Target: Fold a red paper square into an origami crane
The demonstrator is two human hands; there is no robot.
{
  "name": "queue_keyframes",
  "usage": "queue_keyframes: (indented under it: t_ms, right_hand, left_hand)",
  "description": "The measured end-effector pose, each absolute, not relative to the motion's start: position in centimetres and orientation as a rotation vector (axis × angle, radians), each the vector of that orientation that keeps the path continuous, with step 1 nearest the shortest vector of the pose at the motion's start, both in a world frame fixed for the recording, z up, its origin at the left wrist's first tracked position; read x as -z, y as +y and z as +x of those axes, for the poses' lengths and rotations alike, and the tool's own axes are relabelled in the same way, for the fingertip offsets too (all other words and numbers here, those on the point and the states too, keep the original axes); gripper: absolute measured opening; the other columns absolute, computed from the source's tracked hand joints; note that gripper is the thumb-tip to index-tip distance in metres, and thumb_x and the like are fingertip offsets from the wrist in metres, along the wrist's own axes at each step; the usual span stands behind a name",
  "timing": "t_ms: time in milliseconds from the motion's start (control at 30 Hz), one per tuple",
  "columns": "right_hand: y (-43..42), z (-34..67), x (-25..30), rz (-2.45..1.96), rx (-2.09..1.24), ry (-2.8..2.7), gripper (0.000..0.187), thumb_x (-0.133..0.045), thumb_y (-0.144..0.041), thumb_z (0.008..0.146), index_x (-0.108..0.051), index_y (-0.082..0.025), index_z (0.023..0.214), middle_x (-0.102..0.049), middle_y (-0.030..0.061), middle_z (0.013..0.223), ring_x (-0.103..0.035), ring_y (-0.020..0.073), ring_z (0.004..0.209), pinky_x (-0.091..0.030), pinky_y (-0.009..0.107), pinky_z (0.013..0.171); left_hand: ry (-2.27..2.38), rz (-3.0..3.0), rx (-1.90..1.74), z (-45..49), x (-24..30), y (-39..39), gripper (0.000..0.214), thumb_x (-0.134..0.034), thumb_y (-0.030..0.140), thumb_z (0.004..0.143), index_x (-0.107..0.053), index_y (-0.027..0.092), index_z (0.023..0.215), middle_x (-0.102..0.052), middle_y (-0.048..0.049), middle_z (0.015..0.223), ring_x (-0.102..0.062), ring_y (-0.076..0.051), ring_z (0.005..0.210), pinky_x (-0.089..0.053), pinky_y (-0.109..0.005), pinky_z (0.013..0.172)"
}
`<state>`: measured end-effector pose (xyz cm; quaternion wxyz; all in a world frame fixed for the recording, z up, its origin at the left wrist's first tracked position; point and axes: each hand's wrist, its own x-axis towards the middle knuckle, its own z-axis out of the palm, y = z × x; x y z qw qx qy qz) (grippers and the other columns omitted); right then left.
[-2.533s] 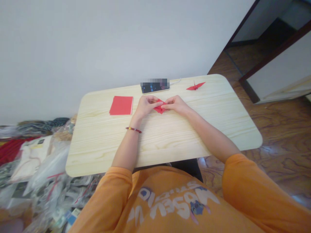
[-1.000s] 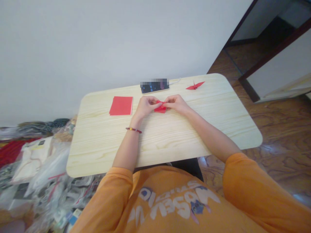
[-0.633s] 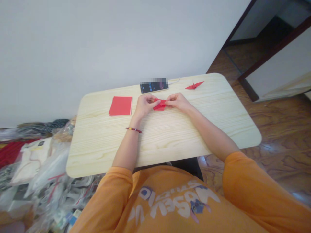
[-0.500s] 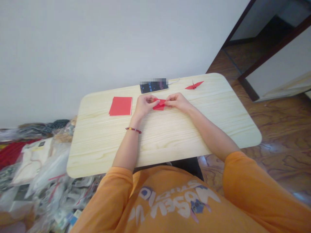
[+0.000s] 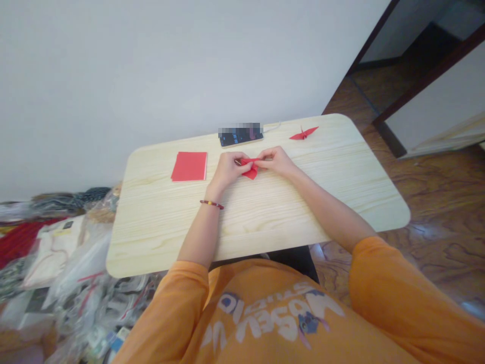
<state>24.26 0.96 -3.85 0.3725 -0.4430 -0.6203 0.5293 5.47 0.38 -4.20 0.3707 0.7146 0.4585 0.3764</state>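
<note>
A small folded piece of red origami paper [image 5: 250,173] is pinched between my two hands, just above the middle of the table. My left hand [image 5: 229,169] grips its left side with thumb and fingers, a beaded bracelet around the wrist. On the paper's right upper edge, my right hand [image 5: 276,161] holds it between thumb and fingertips. Part of the paper is hidden behind my fingers. A stack of square red paper [image 5: 189,166] lies left of my left hand. A finished red paper crane [image 5: 303,134] sits at the far right of the table.
A phone [image 5: 241,136] with a lit screen and a white cable lies at the table's back edge, by the wall. The pale wooden table [image 5: 159,222] has rounded corners. Plastic bags and clothes [image 5: 83,298] are heaped at the left. A doorway opens at the right.
The red paper has tilted, and its lower part now hangs in a folded point. My left hand has shifted slightly right and down; the right hand keeps its pinch.
</note>
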Motion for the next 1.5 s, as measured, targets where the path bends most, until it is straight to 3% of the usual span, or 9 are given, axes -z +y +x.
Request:
queue_keyframes:
  t_ms: [533, 700, 867, 1133, 1267, 1367, 1500]
  right_hand:
    - [1.6, 24.6, 4.0, -1.118, -1.426, -1.57, 0.024, -0.079, -0.033, 0.056, -0.066, -0.013, 0.059, -0.059, 0.0, 0.048, -0.049, 0.0079, 0.046, -0.039, 0.023, 0.048]
    - [1.6, 24.6, 4.0, -1.102, -1.464, -1.56, 0.025, -0.08, -0.033, 0.055, -0.066, -0.013, 0.059, -0.06, -0.0002, 0.048, -0.05, 0.0076, 0.045, -0.038, 0.021, 0.046]
    - [1.7, 24.6, 4.2, -1.113, -1.476, -1.54, 0.031, -0.083, -0.039, 0.054, -0.066, -0.013, 0.06, -0.062, 0.0007, 0.05, -0.051, 0.0076, 0.046, -0.04, 0.02, 0.046]
    - [1.4, 23.7, 4.0, -1.079, -1.445, -1.3, 0.044, -0.08, -0.05, 0.057, -0.06, -0.017, 0.079, -0.064, 0.0009, 0.073, -0.056, 0.0096, 0.058, -0.048, 0.021, 0.048]
    - [1.0, 23.5, 4.0, -1.039, -1.343, -1.345, 0.052, -0.085, -0.043, 0.051, -0.053, -0.02, 0.087, -0.059, -0.0017, 0.086, -0.055, 0.0085, 0.062, -0.048, 0.019, 0.045]
    - [0.8, 23.4, 4.0, -1.027, -1.289, -1.407, 0.049, -0.084, -0.039, 0.052, -0.053, -0.02, 0.085, -0.058, -0.0012, 0.091, -0.055, 0.0082, 0.064, -0.048, 0.019, 0.045]
    - [1.0, 23.5, 4.2, -1.084, -1.235, -1.391, 0.034, -0.077, -0.04, 0.06, -0.058, -0.018, 0.078, -0.061, 0.0002, 0.082, -0.055, 0.0094, 0.063, -0.046, 0.019, 0.047]
  left_hand:
    - [1.326, 1.763, -1.09, 3.8, 3.8, 0.9, 0.012, -0.063, 0.021, 0.069, -0.073, 0.015, 0.067, -0.07, -0.0036, 0.064, -0.061, -0.013, 0.06, -0.047, -0.023, 0.059]
    - [1.285, 1.673, -1.084, 4.1, 3.5, 0.6, 0.02, -0.065, 0.033, 0.075, -0.073, 0.014, 0.075, -0.071, -0.005, 0.068, -0.061, -0.013, 0.061, -0.047, -0.023, 0.058]
    - [1.172, 1.742, -0.939, 5.5, 3.7, 0.1, 0.023, -0.075, 0.035, 0.067, -0.073, 0.015, 0.077, -0.069, -0.0031, 0.066, -0.058, -0.011, 0.056, -0.044, -0.022, 0.053]
    - [1.379, 1.501, -1.362, 6.6, 5.0, 1.0, 0.011, -0.071, 0.025, 0.07, -0.065, 0.017, 0.075, -0.069, -0.0037, 0.074, -0.063, -0.013, 0.066, -0.049, -0.025, 0.063]
    - [1.374, 1.425, -1.446, 7.3, 4.7, 0.7, 0.015, -0.07, 0.019, 0.069, -0.056, 0.019, 0.074, -0.064, 0.0005, 0.071, -0.061, -0.011, 0.064, -0.048, -0.022, 0.06]
    - [1.342, 1.398, -1.459, 7.7, 4.3, 0.2, 0.022, -0.069, 0.017, 0.068, -0.055, 0.02, 0.084, -0.065, 0.0009, 0.079, -0.062, -0.011, 0.069, -0.049, -0.021, 0.064]
    - [1.275, 1.434, -1.337, 7.7, 4.1, 0.0, 0.035, -0.066, 0.018, 0.068, -0.061, 0.021, 0.103, -0.068, -0.0047, 0.106, -0.064, -0.014, 0.089, -0.051, -0.024, 0.074]
